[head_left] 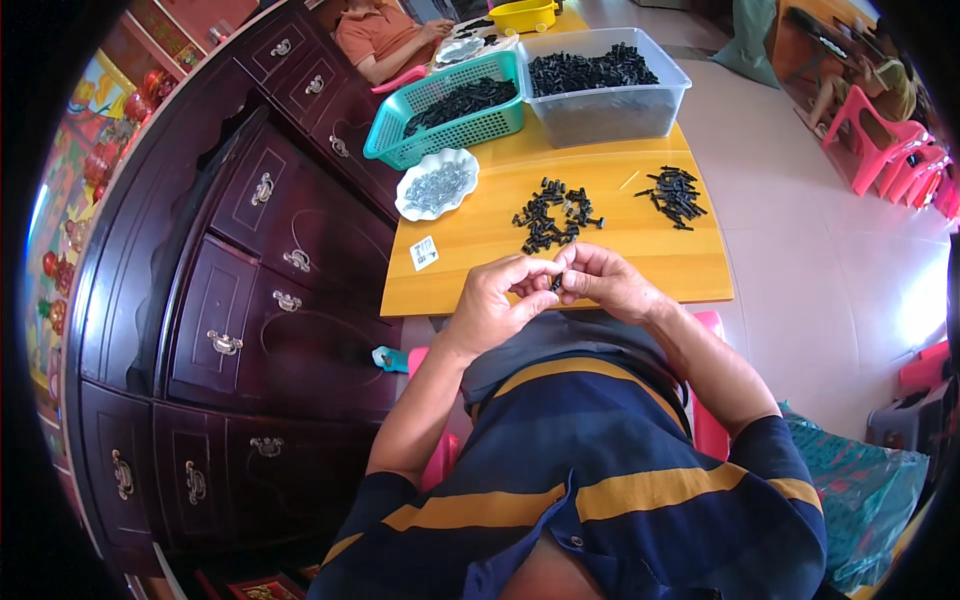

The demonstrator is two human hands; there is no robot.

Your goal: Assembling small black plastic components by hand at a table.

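Note:
Just past the table's near edge, my left hand point(505, 293) and my right hand point(605, 282) meet with fingertips pinched together. Between them shows a small black part point(556, 283), mostly covered by the fingers, so its exact kind is hidden. Right beyond my hands lies a loose ring-shaped pile of short black parts point(545, 236) on the yellow wooden table point(470, 245). Farther right is a second pile of thinner black pieces point(675, 196). A white scalloped dish point(408, 199) of small clear pieces stands to the left.
At the back stand a green perforated basket point(385, 150) and a clear plastic tub point(605, 118), both filled with black parts. A white printed card point(424, 253) lies at the left. Dark wooden drawers point(255, 330) flank the table. Another person point(385, 40) sits beyond, near a yellow bin point(522, 17).

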